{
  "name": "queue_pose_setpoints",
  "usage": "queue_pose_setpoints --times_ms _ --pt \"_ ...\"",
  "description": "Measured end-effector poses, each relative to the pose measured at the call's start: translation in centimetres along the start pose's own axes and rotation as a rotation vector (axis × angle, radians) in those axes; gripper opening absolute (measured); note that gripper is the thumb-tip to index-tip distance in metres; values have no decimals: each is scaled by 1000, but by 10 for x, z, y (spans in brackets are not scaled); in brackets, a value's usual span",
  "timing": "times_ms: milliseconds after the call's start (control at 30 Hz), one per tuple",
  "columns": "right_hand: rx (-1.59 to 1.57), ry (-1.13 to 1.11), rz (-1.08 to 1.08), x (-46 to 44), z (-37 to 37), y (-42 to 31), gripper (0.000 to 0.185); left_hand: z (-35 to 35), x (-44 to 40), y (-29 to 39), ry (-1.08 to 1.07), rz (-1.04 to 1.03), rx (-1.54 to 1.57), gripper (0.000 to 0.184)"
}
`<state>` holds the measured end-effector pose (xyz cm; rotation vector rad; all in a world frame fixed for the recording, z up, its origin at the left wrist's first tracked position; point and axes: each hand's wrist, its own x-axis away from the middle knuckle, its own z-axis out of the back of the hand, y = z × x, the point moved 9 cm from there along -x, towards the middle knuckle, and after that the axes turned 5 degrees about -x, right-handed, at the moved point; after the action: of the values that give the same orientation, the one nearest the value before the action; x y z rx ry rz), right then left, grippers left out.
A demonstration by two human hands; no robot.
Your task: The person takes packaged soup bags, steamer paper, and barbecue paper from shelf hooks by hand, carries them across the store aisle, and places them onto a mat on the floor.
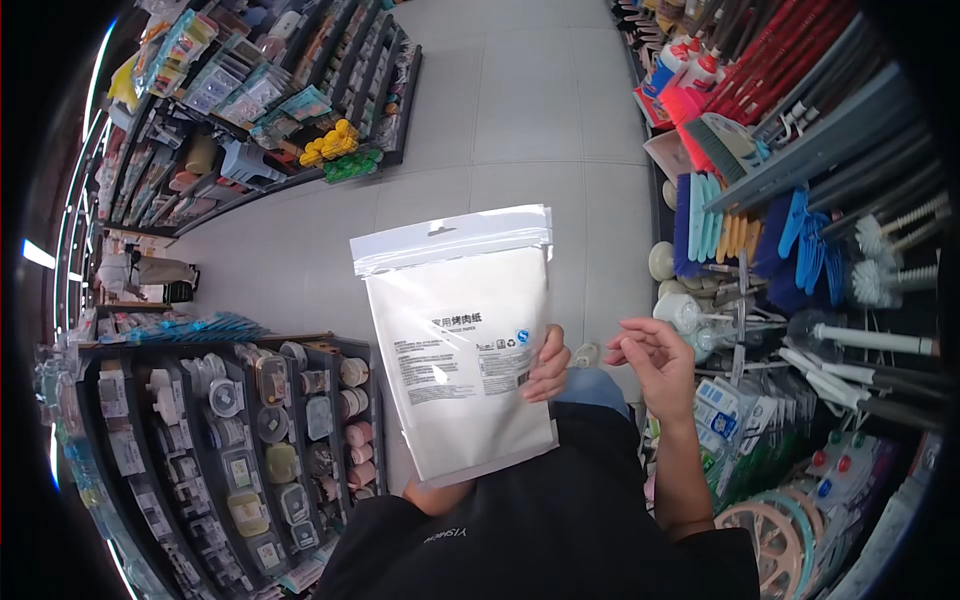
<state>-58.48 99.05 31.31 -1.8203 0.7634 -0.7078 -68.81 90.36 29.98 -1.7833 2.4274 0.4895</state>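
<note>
A white plastic package of barbecue paper (460, 345) with a clear zip-style top strip and dark printed text is held up in front of my chest. My left hand (547, 366) supports it from behind. Its fingers wrap round the right edge, while the palm and thumb are hidden by the package. To the right of the package, my right hand (655, 362) is raised in the air, holding nothing. Its fingers are loosely bent and apart, and it does not touch the package.
Shelves of food containers (282, 460) stand at the lower left, with another packed shelf unit (395, 105) beyond. Brushes (700, 215) and other cleaning tools line the right side. Grey tiled floor (520, 110) runs between them. A person (150, 272) is far off at the left.
</note>
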Motion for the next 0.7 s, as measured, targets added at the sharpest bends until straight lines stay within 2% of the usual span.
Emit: queue_pose_setpoints --times_ms 267,467,567,700 --pt "4 -11 -137 -70 3 22 19 41 -57 58 -130 52 66 54" --pt "1 -8 -214 -147 -25 33 22 81 -110 140 -249 144 98 53" --pt "61 11 -191 -200 -40 28 27 94 -138 193 -300 143 110 52" --pt "97 -6 -147 -280 -81 9 47 103 -161 275 -350 95 81 52"
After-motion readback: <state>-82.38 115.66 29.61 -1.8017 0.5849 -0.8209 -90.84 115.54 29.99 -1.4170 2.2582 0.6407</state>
